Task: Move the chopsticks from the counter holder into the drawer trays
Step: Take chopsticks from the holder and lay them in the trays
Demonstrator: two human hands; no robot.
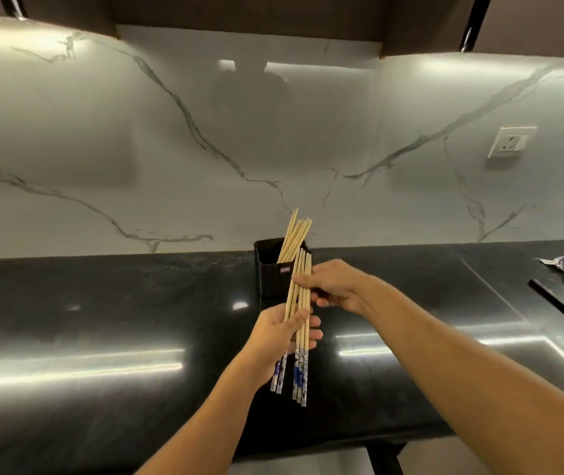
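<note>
Both hands grip a bundle of chopsticks above the dark desk.

The left hand (282,335) wraps the bundle of chopsticks (300,313) low, near the blue-patterned ends, while the right hand (333,286) pinches it higher up; more chopsticks (293,240) lean in the black holder (266,269) just behind. They look light, stiff and smooth, likely to slide or fan apart, so a firm mid-length grip suits them. The desk (102,320) is glossy black stone under a white marble backsplash (136,149); no drawer is in view.

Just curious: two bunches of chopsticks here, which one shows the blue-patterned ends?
The bunch in the hands: its blue-and-white ends hang below the left hand. The bunch in the black holder shows only plain tips.
</note>
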